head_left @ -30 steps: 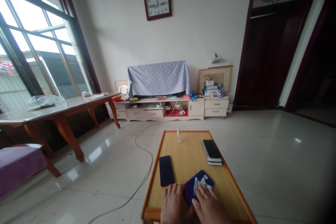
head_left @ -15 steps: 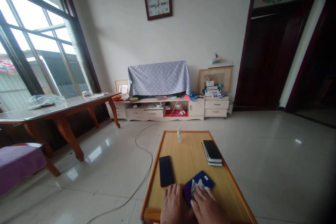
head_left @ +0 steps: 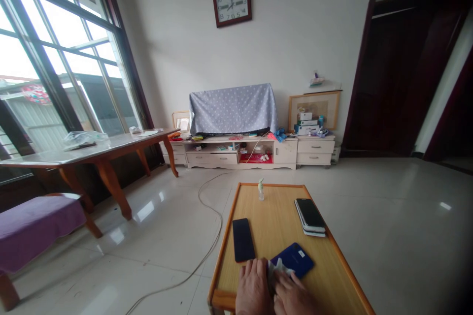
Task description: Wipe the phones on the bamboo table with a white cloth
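My left hand [head_left: 253, 288] lies flat on the wooden table [head_left: 275, 216], fingers stretched out, just left of a dark blue phone [head_left: 293, 260] and below a black phone [head_left: 243, 246]. My right hand [head_left: 293, 295] presses a small white cloth [head_left: 275, 269] onto the near end of the blue phone. Both hands sit side by side at the table's near edge and are cut off by the bottom of the picture.
A stack of phones [head_left: 309, 216] lies at the table's right side, and a small bottle [head_left: 261, 190] stands at its far end. A white cable [head_left: 207, 246] snakes over the tiled floor to the left. A long table [head_left: 88, 150] and purple bench [head_left: 33, 226] stand by the window.
My right hand and the cloth have slid back toward me along the blue phone, uncovering more of it. The view has shifted a little to the left.
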Motion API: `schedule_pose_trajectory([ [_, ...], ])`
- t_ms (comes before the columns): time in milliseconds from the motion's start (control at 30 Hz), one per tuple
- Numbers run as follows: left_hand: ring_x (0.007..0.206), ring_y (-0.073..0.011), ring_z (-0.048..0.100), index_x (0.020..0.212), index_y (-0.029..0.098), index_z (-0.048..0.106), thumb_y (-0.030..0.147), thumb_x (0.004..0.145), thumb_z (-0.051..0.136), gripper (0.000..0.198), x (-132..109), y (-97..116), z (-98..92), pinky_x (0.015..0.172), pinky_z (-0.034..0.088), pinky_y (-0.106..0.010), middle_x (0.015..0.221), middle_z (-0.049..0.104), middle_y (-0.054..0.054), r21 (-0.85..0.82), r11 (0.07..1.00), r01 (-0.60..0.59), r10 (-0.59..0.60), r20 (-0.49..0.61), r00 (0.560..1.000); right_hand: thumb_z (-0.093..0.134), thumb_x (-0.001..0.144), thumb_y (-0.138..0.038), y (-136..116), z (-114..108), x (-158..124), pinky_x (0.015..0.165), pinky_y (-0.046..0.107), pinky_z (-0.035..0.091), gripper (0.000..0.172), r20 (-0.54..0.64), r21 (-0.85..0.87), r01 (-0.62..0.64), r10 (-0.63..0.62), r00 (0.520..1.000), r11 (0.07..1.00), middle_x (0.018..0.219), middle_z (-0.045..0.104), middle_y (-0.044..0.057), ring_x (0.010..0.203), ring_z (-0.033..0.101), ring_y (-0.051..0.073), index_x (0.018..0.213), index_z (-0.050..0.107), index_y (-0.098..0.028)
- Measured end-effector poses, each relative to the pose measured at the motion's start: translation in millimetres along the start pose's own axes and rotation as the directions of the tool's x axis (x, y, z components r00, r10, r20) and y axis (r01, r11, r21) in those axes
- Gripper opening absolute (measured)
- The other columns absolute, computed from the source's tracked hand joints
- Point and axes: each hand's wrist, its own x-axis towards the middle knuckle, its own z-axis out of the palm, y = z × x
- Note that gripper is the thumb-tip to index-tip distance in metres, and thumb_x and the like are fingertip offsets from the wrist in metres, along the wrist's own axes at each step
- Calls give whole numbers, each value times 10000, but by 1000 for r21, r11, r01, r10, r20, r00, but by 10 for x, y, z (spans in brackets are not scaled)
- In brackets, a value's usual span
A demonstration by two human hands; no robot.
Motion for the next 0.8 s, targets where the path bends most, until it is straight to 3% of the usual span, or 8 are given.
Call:
schedule_pose_trajectory([
  [100,1129,-229,468,1220,276,515,245,863,402,376,13,-68,88,985,282,-373,1185,592,-25,-11,1000,5,-5,0,1000,376,887,-242,-79,101,74,1187,458,232,551,-30,10,36,-36,999,999,1483,450,119,1390,399,280,1418,504,-172],
  [333,1160,-262,477,1298,279,476,482,775,561,568,-22,-27,5,998,304,-362,1246,577,-43,-58,998,-19,19,5,1000,320,913,-217,-91,-55,288,1186,439,226,505,-169,-80,17,-30,985,997,1421,536,104,1382,415,247,1332,597,-163],
  [467,1108,-273,497,1173,271,540,566,712,590,550,-26,19,-51,975,331,-370,1139,604,-49,-49,999,11,-12,-6,1000,301,930,-300,270,-105,350,1181,487,215,536,-256,-118,-117,84,963,986,1454,497,121,1395,391,273,1373,549,-127],
  [633,1106,-277,484,1119,273,549,533,634,653,560,-14,24,-26,982,324,-398,1132,592,-39,-20,1000,23,-23,-5,1000,275,947,-360,801,-27,308,1151,554,245,578,-404,-151,-327,244,882,933,1483,455,148,1403,372,310,1407,496,-88],
  [700,1086,-273,486,1099,276,552,530,643,653,532,-14,31,-19,975,327,-400,1116,594,-37,-11,1000,21,-21,-9,1000,301,945,-368,786,64,249,1154,548,244,577,-405,-163,-320,232,884,933,1482,450,162,1402,374,314,1408,494,-84],
  [800,1056,-269,487,1057,279,561,534,714,608,430,-25,60,-30,951,334,-393,1076,600,-35,-1,1000,8,-9,-36,999,351,939,-376,489,181,105,1177,512,220,562,-307,-140,-163,114,945,977,1493,436,146,1407,368,305,1413,499,-112],
])
